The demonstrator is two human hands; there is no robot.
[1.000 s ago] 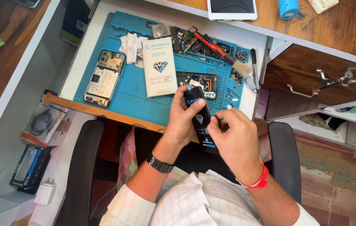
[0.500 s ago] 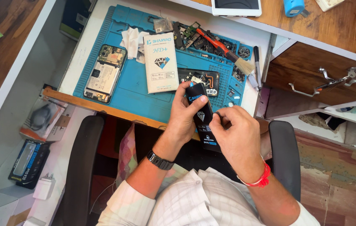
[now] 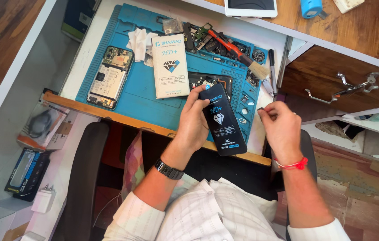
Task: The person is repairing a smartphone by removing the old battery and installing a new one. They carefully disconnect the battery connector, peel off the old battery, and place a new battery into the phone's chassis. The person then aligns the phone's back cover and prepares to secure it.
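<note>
The left hand (image 3: pixel 192 119) is clamped on a black packet (image 3: pixel 223 121), held upright over the near edge of the blue mat (image 3: pixel 140 96). A second ago the right hand (image 3: pixel 279 125) was pressed against the packet's lower end; now it has been drawn away to the right, its fingertips pinched together, perhaps on a small tab or strip, though this is too small to be told. The packet is thus left in one hand only, which suggests that something has been peeled or torn from it.

A white packet (image 3: pixel 170 65) is laid on the mat, with an opened phone (image 3: pixel 109 76) to its left and a brush (image 3: pixel 238 52) and loose parts behind. The mat is set on a white desk (image 3: pixel 84 53); a wooden drawer (image 3: pixel 345 85) stands to the right.
</note>
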